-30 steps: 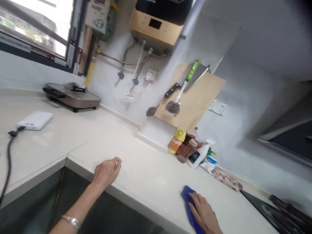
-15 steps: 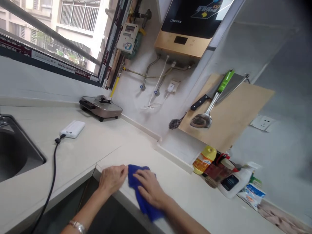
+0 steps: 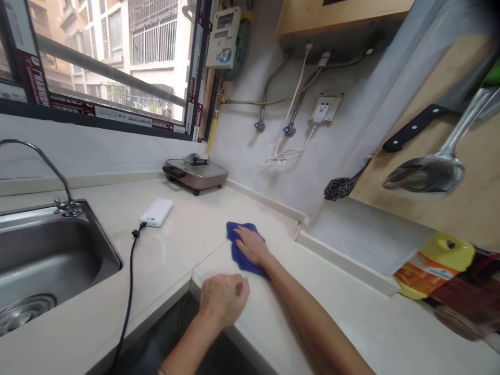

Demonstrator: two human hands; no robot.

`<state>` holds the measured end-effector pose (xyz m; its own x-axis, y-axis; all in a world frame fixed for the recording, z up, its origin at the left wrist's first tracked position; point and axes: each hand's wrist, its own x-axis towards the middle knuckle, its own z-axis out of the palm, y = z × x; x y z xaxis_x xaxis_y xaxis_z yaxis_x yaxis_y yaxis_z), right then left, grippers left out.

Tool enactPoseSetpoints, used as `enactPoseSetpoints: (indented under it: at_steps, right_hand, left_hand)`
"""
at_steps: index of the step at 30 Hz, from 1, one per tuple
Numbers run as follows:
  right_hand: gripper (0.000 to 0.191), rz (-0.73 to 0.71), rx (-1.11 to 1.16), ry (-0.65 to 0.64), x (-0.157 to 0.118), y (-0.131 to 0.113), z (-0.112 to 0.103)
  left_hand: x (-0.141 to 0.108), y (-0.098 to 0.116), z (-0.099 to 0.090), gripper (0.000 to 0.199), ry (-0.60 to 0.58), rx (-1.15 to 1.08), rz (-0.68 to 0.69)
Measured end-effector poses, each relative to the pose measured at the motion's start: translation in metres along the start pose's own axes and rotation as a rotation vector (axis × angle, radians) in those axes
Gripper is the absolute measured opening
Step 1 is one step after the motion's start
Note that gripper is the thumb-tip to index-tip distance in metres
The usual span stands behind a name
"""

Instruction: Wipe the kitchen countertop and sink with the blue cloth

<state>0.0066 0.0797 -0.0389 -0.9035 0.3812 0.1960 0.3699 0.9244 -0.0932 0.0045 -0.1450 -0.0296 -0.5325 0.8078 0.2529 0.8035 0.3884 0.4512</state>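
Note:
My right hand [image 3: 252, 246] lies on a crumpled blue cloth [image 3: 250, 266], its fingers spread and pressing it against the white countertop [image 3: 195, 219]. The cloth sits just beyond the seam where two worktop pieces meet at the corner. Nearer to me, my left hand [image 3: 224, 299] is curled into a loose fist by the counter's inner edge, apart from the cloth. Nothing shows in its fingers.
On the left is a steel sink [image 3: 97, 245] with a tap [image 3: 68, 205]. A white power bank [image 3: 157, 212] trails a black cable [image 3: 130, 281]. An electric pan [image 3: 197, 174] stands in the far corner. Bottles, including a yellow one [image 3: 433, 265], line the right wall below a hanging spatula [image 3: 429, 172].
My right hand has slid the cloth farther away across the counter, toward the corner. My left hand stays curled near the edge. The view has turned left and now shows the tap.

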Motion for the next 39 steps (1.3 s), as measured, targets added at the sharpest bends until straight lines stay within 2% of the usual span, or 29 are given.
enactPoseSetpoints:
  at_steps: [2,5,9,13,18,21,24,27,30,35,39]
  right_hand:
    - [0.053,0.057,-0.008,0.009,-0.003,0.003,0.0]
    - [0.055,0.143,-0.027,0.031,-0.021,0.008,-0.007]
    - [0.056,0.241,-0.055,0.048,-0.062,0.017,-0.02]
    - [0.056,0.254,-0.069,0.043,-0.11,0.024,-0.031]
    - [0.056,0.126,-0.068,0.046,-0.169,0.024,-0.033]
    - [0.056,-0.01,-0.033,0.066,-0.198,0.021,-0.032]
    - [0.054,-0.131,0.019,0.061,-0.213,0.013,-0.036]
    - [0.052,-0.228,0.071,0.032,-0.208,-0.003,-0.044]
    - [0.051,-0.343,0.124,-0.027,-0.185,-0.028,-0.051]
    - [0.049,-0.491,0.182,-0.094,-0.122,-0.072,-0.047]
    - [0.05,-0.516,0.191,-0.122,-0.061,-0.088,-0.033]
  left_hand:
    - [0.001,-0.001,-0.003,0.043,-0.022,0.032,0.008]
    - [0.002,-0.004,-0.012,0.047,-0.073,0.098,0.031]
    - [0.003,-0.013,-0.034,0.051,-0.078,0.186,0.027]
    - [0.002,-0.032,-0.058,0.051,-0.055,0.3,-0.039]
    - [0.007,-0.057,-0.078,0.05,-0.048,0.347,-0.101]
    - [0.012,-0.069,-0.082,0.047,-0.06,0.311,-0.099]
    - [0.016,-0.079,-0.08,0.049,-0.064,0.248,-0.076]
    - [0.019,-0.084,-0.078,0.05,-0.071,0.205,-0.067]
    - [0.021,-0.084,-0.075,0.051,-0.075,0.201,-0.081]
    - [0.023,-0.082,-0.07,0.063,-0.08,0.229,-0.122]
    - [0.027,-0.084,-0.066,0.063,-0.098,0.247,-0.147]
